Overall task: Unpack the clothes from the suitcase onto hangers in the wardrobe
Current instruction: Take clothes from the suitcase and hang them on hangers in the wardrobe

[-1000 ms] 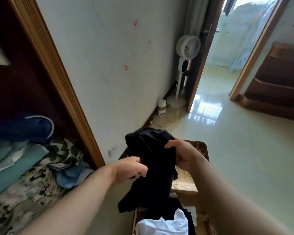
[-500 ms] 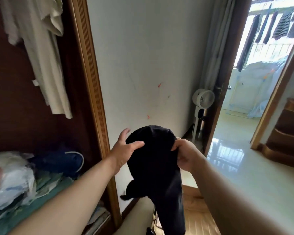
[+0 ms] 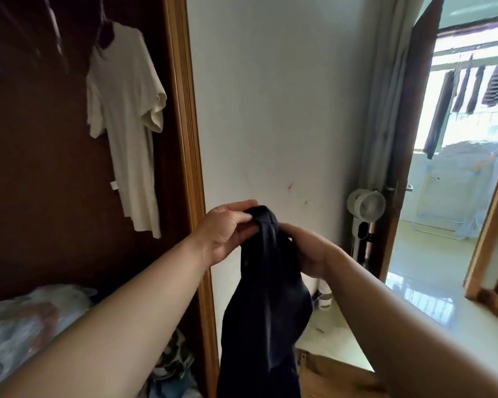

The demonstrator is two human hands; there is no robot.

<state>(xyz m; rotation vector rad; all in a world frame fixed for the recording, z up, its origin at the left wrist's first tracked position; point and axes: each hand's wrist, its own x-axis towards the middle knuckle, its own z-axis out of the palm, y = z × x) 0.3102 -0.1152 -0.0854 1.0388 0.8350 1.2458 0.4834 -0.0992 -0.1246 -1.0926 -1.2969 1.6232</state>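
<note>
The wardrobe (image 3: 41, 196) fills the left side, its dark inside open behind a wooden frame (image 3: 189, 139), and a white wall (image 3: 285, 96) runs from it to the open doorway (image 3: 454, 196) at the far right. In the near centre a black garment (image 3: 265, 317) hangs in one long bunched fall in front of the wall, just right of the wardrobe frame, with its lower end out of view. A cream T-shirt (image 3: 127, 124) hangs high inside the wardrobe. Below it, at the near left, lies a blurred heap of bagged and folded cloth (image 3: 26, 326). The left hand (image 3: 227, 231) pinches the garment's top fold between thumb and fingers. The right hand (image 3: 308, 251) sits just lower on the right, its fingers curled into the fabric and mostly hidden by it. A white standing fan (image 3: 365, 206) stands far off beside the door.
</note>
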